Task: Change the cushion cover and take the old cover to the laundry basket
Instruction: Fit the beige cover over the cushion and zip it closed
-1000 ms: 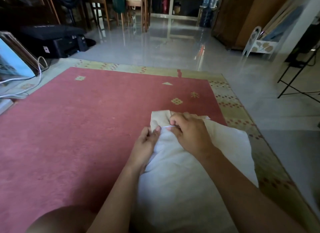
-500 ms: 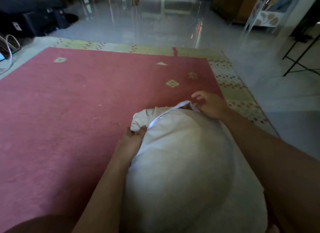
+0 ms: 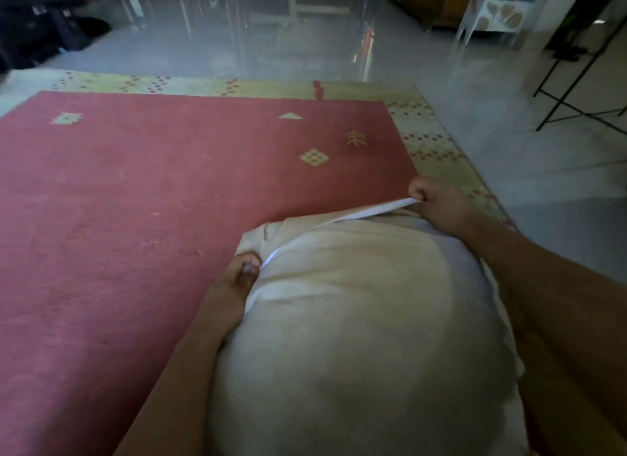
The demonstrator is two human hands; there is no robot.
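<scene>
A plump cushion in an off-white cover [image 3: 359, 337] lies in front of me on the red rug [image 3: 142, 218], its open far edge turned away from me. My left hand [image 3: 234, 281] grips the cover at the near-left corner of that opening. My right hand [image 3: 437, 202] is curled into a fist and pinches the white edge strip [image 3: 373, 211] at the far right end, pulling it taut. The inside of the opening is hidden. No laundry basket is in view.
The rug has a yellow patterned border [image 3: 431, 140] and ends on a glossy grey floor [image 3: 288, 41]. A black metal stand [image 3: 576, 82] is at the right, a white patterned rack [image 3: 492, 17] behind it, dark bags [image 3: 40, 31] at the far left.
My right hand slid from beside the left hand along the cover's edge to its right end. The cushion now bulges up towards me, and the view tilted downward.
</scene>
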